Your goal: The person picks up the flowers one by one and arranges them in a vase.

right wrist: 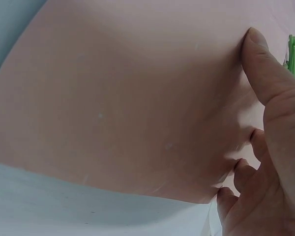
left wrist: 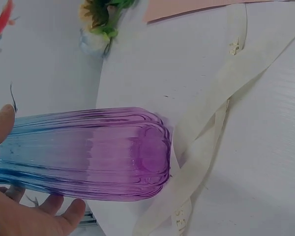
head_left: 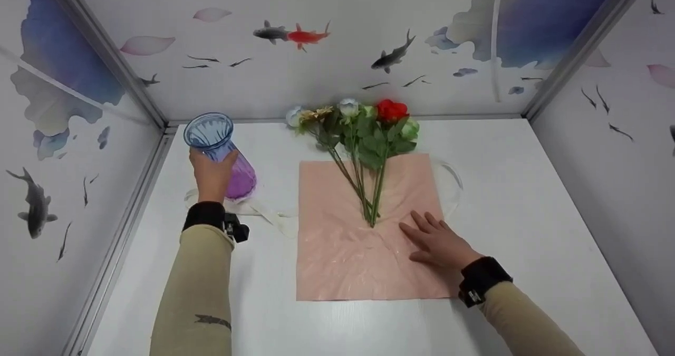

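Observation:
My left hand (head_left: pixel 212 175) grips a glass vase (head_left: pixel 241 174), blue at its flared mouth and purple at the base, near its neck. The left wrist view shows the ribbed vase (left wrist: pixel 113 155) lengthwise, with thumb and fingers on either side of it. My right hand (head_left: pixel 440 242) rests with spread fingers on a sheet of pink wrapping paper (head_left: pixel 337 261), near its right edge. On the paper lie several artificial flowers, with green stems (head_left: pixel 375 198) crossing near the middle and a red rose (head_left: pixel 392 111) among the blooms at the far end.
A cream ribbon (head_left: pixel 269 213) with gold lettering lies on the white table (head_left: pixel 269 314) beside the vase's base, and a loop of ribbon (head_left: pixel 457 179) sticks out right of the paper. Printed panels wall off the back and both sides.

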